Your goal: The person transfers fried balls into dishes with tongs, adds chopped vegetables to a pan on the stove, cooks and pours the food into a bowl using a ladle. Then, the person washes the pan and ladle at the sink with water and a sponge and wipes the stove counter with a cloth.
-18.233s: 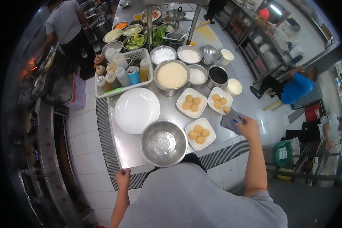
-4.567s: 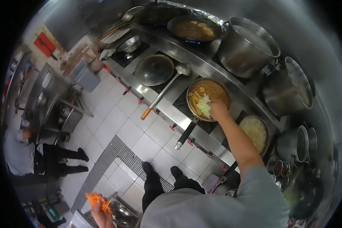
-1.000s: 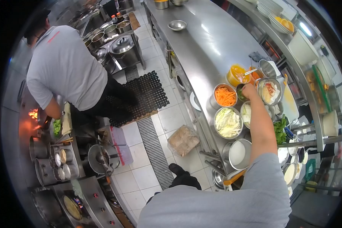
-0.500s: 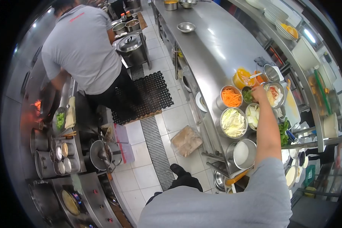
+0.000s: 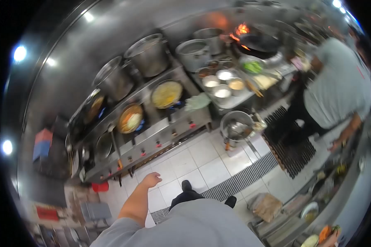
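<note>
My left hand (image 5: 151, 179) hangs over the tiled floor in front of the stove, fingers loosely bent and one apart, with nothing seen in it. Nearest to it is the stove front (image 5: 152, 146). Two frying pans sit over blue flames: one with yellow food (image 5: 167, 94), one with orange food and a pale heap on top (image 5: 131, 118). At the bottom right edge, my right hand (image 5: 333, 239) is blurred and partly cut off beside shredded carrot (image 5: 325, 233) and some greens (image 5: 336, 227). Whether it holds anything is unclear. A container of pale shredded vegetable (image 5: 310, 241) stands close by.
A co-worker (image 5: 338, 82) stands at the right near a flaming wok (image 5: 257, 43). Tall pots (image 5: 147, 55) line the back. A pot on the floor side (image 5: 237, 125) and a bagged brown bundle (image 5: 266, 206) flank the floor drain (image 5: 243, 177).
The view has swung left from the steel counter to the stove. My left hand has come into view. My right hand, earlier at the greens container, now shows only at the bottom right edge.
</note>
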`<move>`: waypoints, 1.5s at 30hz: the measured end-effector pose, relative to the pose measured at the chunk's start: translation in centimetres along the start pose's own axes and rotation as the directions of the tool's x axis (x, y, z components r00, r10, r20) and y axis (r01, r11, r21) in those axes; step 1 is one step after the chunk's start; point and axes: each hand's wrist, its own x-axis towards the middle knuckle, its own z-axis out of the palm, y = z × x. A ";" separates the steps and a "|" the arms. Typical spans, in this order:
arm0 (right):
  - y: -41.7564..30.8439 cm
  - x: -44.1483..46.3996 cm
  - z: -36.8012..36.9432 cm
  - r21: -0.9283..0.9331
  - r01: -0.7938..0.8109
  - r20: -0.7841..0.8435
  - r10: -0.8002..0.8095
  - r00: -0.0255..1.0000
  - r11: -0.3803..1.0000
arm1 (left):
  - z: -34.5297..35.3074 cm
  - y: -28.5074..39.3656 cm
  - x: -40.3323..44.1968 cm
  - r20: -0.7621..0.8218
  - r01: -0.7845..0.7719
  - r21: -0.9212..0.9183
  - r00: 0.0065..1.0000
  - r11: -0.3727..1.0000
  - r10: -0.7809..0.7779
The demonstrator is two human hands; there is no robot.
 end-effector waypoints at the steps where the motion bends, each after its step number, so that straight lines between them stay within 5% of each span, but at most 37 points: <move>1: 1.3 1.9 4.6 -0.061 0.185 0.034 -0.183 0.982 0.981 | 0.2 -1.4 -0.6 0.024 0.056 -0.036 0.998 0.998 -0.055; 2: 2.8 2.9 9.0 -0.113 0.363 0.060 -0.358 0.932 0.925 | 0.5 -2.9 -1.2 0.052 0.099 -0.070 0.994 0.993 -0.095; 3: -5.7 -3.5 15.5 0.520 -0.015 0.077 -0.029 0.997 0.854 | 1.7 -6.8 -1.1 0.038 0.111 -0.108 0.993 0.988 -0.108; 4: -5.3 -3.8 20.7 0.217 0.375 0.067 -0.397 0.915 0.901 | 3.3 -11.4 -1.2 0.023 0.042 -0.002 0.999 0.999 -0.042; 5: -6.3 -4.1 25.5 0.216 0.384 0.196 -0.425 0.884 0.898 | 4.7 -14.7 -1.5 0.018 -0.024 0.105 1.000 0.994 0.022; 6: -14.6 -12.7 30.8 0.539 -0.035 0.319 -0.165 0.933 0.842 | 4.9 -16.4 -3.2 0.059 0.125 0.028 0.990 0.992 -0.126; 7: -12.8 -11.8 37.4 0.516 0.107 0.416 -0.358 0.836 0.850 | 5.8 -19.0 -4.4 0.074 0.232 -0.061 0.971 0.971 -0.228; 8: -22.4 -21.9 40.6 0.509 -0.170 0.547 -0.164 0.821 0.844 | 7.4 -23.0 -5.9 0.100 0.334 -0.144 0.941 0.931 -0.323; 10: -29.4 -32.8 49.6 0.477 -0.232 0.660 -0.171 0.732 0.848 | 10.2 -30.9 -9.2 0.222 -0.088 0.293 0.975 0.952 0.021; 11: -32.6 -37.6 53.6 0.442 -0.257 0.760 -0.206 0.617 0.859 | 11.5 -33.1 -11.4 0.165 0.246 -0.054 0.958 0.968 -0.235; 12: -36.3 -42.7 56.8 0.399 -0.281 0.841 -0.225 0.492 0.873 | 13.4 -35.1 -13.9 0.207 0.515 -0.397 0.857 0.760 -0.473; 13: -41.5 -50.7 62.6 0.373 -0.274 0.913 -0.297 0.281 0.887 | 15.0 -38.2 -16.9 0.213 0.489 -0.339 0.872 0.804 -0.441; 15: -47.7 -59.5 67.6 0.402 -0.265 0.916 -0.386 0.113 0.876 | 16.5 -41.1 -21.9 0.138 0.454 -0.351 0.890 0.819 -0.435; 16: -51.1 -63.6 69.2 0.389 -0.286 0.917 -0.399 0.026 0.876 | 16.6 -40.7 -23.0 0.064 0.450 -0.442 0.879 0.776 -0.473; 17: -53.0 -66.5 72.4 0.446 -0.133 0.889 -0.455 -0.050 0.885 | 18.2 -41.0 -23.7 0.153 0.564 -0.629 0.765 0.536 -0.626; 18: -55.6 -69.5 74.5 0.370 -0.173 0.913 -0.392 -0.117 0.913 | 18.2 -39.3 -24.8 0.238 0.567 -0.798 0.609 0.205 -0.756; 19: -57.8 -73.0 76.4 0.442 -0.143 0.878 -0.460 -0.137 0.886 | 17.0 -36.1 -26.0 0.309 0.458 -0.885 0.433 -0.089 -0.847; 21: -62.1 -79.1 78.9 0.486 -0.017 0.852 -0.478 -0.215 0.874 | 17.5 -32.6 -27.2 0.290 0.337 -0.927 0.360 -0.166 -0.887; 22: -63.2 -81.4 82.1 0.538 0.064 0.813 -0.497 -0.303 0.841 | 22.7 -34.7 -28.9 -0.050 0.370 -0.854 0.641 0.366 -0.766; 23: -64.0 -84.1 84.4 0.596 0.117 0.780 -0.540 -0.316 0.794 | 20.0 -30.3 -28.7 0.320 0.365 -0.917 0.430 -0.161 -0.844; 26: -66.1 -91.3 88.8 0.691 0.280 0.716 -0.577 -0.393 0.667 | 22.7 -25.3 -29.5 0.466 0.326 -0.873 0.343 -0.362 -0.816; 28: -66.6 -95.0 91.2 0.726 0.375 0.686 -0.570 -0.453 0.576 | 24.1 -20.7 -30.1 0.448 0.389 -0.872 0.384 -0.299 -0.807; 29: -66.4 -96.6 92.5 0.731 0.482 0.682 -0.536 -0.497 0.483 | 25.2 -18.4 -30.4 0.398 0.468 -0.866 0.428 -0.177 -0.811; 30: -66.1 -97.9 93.7 0.726 0.576 0.683 -0.496 -0.537 0.377 | 26.6 -16.7 -30.8 0.282 0.600 -0.791 0.529 0.118 -0.800; 31: -65.7 -98.9 94.8 0.728 0.573 0.682 -0.480 -0.552 0.376 | 26.6 -13.6 -30.6 0.094 0.684 -0.402 0.692 0.608 -0.716; 33: -64.4 -100.4 96.4 0.784 0.604 0.594 -0.459 -0.660 0.146 | 26.7 -10.7 -30.2 0.352 0.606 -0.795 0.494 0.025 -0.795; 35: -63.6 -100.9 98.2 0.810 0.577 0.562 -0.420 -0.712 0.106 | 24.9 -8.0 -29.0 0.448 0.509 -0.838 0.438 -0.196 -0.780; 45: -66.6 -100.8 96.6 0.660 0.743 0.719 -0.191 -0.668 -0.111 | 20.9 -12.8 -26.5 0.540 0.347 -0.840 0.448 -0.418 -0.713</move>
